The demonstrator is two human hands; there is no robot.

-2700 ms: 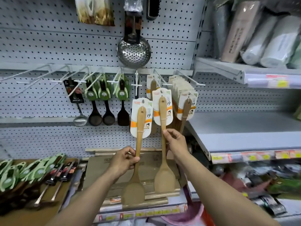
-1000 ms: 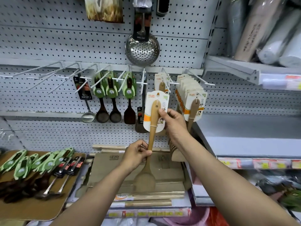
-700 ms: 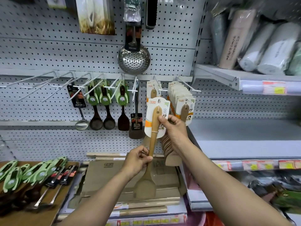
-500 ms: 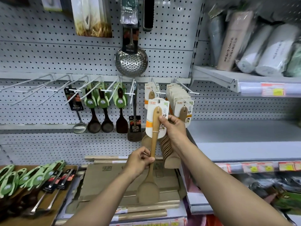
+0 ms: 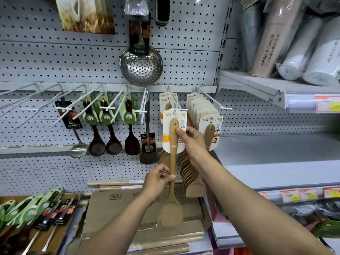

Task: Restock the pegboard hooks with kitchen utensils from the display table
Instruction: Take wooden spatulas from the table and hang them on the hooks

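Observation:
I hold one wooden spatula (image 5: 172, 162) upright in front of the pegboard. My left hand (image 5: 159, 182) grips its handle low down. My right hand (image 5: 192, 142) pinches its white card label near the top. The card's top sits at the tip of a white peg hook (image 5: 174, 100), where one carded spatula hangs behind it. The neighbouring hook holds a full row of carded wooden spatulas (image 5: 204, 115).
Dark ladles with green cards (image 5: 106, 118) hang to the left, beside several bare hooks (image 5: 33, 100). A steel skimmer (image 5: 141, 68) hangs above. A tray of green-carded utensils (image 5: 36, 208) and a flat cardboard box (image 5: 117, 208) lie on the table below. Shelves project at the right.
2.7 s ago each hand held its own spatula; now both hands hold one. That spatula has risen slightly toward the hook tip over the last second.

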